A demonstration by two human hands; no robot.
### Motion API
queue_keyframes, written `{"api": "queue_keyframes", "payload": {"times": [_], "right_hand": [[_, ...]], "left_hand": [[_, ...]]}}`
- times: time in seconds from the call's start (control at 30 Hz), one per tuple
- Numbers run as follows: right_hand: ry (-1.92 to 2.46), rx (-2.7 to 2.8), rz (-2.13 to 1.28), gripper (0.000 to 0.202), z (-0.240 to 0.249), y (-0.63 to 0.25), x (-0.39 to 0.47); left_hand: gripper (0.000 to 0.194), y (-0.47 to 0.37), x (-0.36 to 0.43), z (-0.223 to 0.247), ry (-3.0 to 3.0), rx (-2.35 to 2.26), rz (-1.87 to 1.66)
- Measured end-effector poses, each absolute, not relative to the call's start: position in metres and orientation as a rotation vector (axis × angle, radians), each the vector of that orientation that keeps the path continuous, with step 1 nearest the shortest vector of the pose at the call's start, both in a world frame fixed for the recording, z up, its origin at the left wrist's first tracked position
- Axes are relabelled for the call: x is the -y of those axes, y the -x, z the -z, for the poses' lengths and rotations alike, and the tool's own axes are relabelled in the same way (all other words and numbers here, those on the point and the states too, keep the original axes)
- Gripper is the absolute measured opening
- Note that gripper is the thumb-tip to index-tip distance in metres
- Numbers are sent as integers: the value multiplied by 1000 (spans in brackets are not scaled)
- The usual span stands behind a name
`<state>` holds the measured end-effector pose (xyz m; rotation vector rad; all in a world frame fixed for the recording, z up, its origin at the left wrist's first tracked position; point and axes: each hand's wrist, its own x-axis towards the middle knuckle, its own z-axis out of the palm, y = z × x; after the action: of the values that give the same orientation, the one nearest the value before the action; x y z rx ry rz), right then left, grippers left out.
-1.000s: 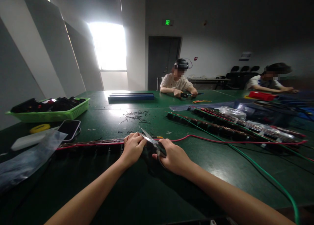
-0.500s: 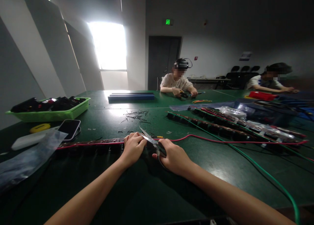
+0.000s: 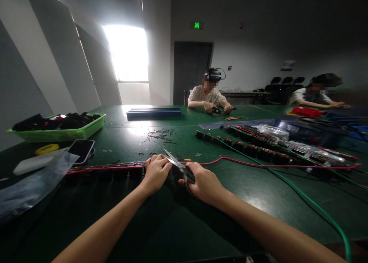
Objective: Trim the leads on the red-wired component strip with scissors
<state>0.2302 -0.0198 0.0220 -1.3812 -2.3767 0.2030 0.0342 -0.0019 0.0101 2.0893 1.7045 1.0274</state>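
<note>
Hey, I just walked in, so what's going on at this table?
Someone is working at the green table with both hands. The right hand holds scissors, their blades parted close to the left hand, which grips a long dark strip with red wire along it. What lies between the blades is hard to make out. Thin black pieces lie scattered beyond the hands. Across the table, a co-worker holds a dark tool.

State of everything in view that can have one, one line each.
Scissors: blades open
Right hand: closed on scissors
Left hand: closed on wired strip
Green basket: heaped with black parts
Thin black scraps: scattered
Phone: screen dark
Door: shut
Exit sign: lit
</note>
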Motion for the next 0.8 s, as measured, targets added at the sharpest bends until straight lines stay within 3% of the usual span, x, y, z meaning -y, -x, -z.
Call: {"api": "queue_keyframes", "payload": {"times": [0.57, 0.8], "right_hand": [[1450, 2443, -106, 50, -27, -229, 24], [1502, 2437, -122, 41, -28, -229, 22]], "left_hand": [[34, -35, 2, -12, -2092, -1697, -1028], [34, -34, 3, -13, -2068, -1649, -1087]]}}
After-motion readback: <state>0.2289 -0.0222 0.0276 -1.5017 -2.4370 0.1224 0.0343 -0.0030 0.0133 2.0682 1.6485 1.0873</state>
